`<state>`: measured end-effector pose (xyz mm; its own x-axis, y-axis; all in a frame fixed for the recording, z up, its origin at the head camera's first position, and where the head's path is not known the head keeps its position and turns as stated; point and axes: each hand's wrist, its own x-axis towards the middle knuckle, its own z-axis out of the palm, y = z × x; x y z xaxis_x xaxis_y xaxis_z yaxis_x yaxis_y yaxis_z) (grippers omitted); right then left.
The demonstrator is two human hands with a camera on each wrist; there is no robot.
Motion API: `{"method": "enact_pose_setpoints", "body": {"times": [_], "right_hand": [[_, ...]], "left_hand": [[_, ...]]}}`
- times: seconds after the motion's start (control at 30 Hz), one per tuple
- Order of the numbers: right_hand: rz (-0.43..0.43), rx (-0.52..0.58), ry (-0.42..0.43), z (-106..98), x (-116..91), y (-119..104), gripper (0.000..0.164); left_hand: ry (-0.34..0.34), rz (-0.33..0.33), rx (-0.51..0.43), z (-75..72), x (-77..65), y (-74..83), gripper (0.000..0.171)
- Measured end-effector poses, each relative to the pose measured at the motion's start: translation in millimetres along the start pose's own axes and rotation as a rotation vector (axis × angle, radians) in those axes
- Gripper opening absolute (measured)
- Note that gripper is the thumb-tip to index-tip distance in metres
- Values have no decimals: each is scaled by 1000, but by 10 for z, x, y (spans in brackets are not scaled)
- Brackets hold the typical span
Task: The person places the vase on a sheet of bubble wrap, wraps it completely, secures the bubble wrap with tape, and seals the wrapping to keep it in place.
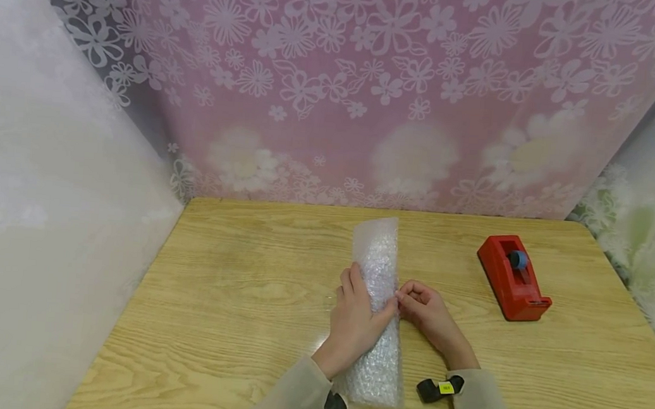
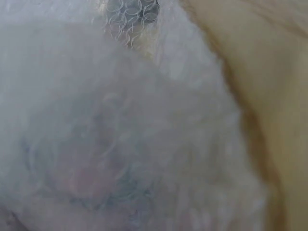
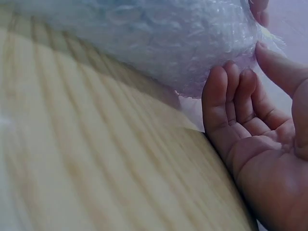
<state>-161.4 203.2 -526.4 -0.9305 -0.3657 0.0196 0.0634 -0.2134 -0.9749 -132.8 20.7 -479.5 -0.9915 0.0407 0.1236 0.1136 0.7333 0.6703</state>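
A long folded piece of bubble wrap (image 1: 374,366) lies lengthwise on the wooden table in the head view. Across its left side and middle rests my left hand (image 1: 353,320), fingers extended and thumb reaching toward the right edge. My right hand (image 1: 428,316) pinches that right edge between thumb and forefinger, its other fingers bent. In the right wrist view the wrap (image 3: 192,43) bulges above the tabletop beside the fingers. Blurred bubble wrap (image 2: 125,144) fills most of the left wrist view. What is inside the wrap cannot be made out.
A red tape dispenser (image 1: 513,281) with a roll of blue tape (image 1: 518,260) stands on the right of the table (image 1: 242,287). Flowered pink curtain (image 1: 323,103) hangs behind the far edge, with pale cloth (image 1: 50,179) on the left.
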Motion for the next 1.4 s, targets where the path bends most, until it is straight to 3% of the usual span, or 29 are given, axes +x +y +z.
{"method": "enact_pose_setpoints", "body": {"times": [0.37, 0.77, 0.97, 1.17, 1.2, 1.3, 1.4], "right_hand": [[-18, 0, 59, 37, 39, 6, 4], [-78, -95, 202, 103, 193, 89, 10], [-109, -91, 239, 142, 285, 80, 14], [-99, -100, 261, 174, 324, 11, 22], [-90, -137, 270, 203, 314, -50, 22], [-79, -380, 293, 298, 260, -269, 19], [-188, -721, 303, 296, 223, -402, 15]], "left_hand": [[18, -13, 22, 19, 53, -16, 95], [36, 5, 10, 40, 227, -94, 96], [14, 24, -6, -9, 322, -111, 96], [-28, -6, -1, -55, 391, -87, 95], [-32, -10, 0, -55, 401, -88, 95], [-32, -10, -1, -52, 443, -105, 96], [-36, 1, -4, -54, 480, -124, 96]]}}
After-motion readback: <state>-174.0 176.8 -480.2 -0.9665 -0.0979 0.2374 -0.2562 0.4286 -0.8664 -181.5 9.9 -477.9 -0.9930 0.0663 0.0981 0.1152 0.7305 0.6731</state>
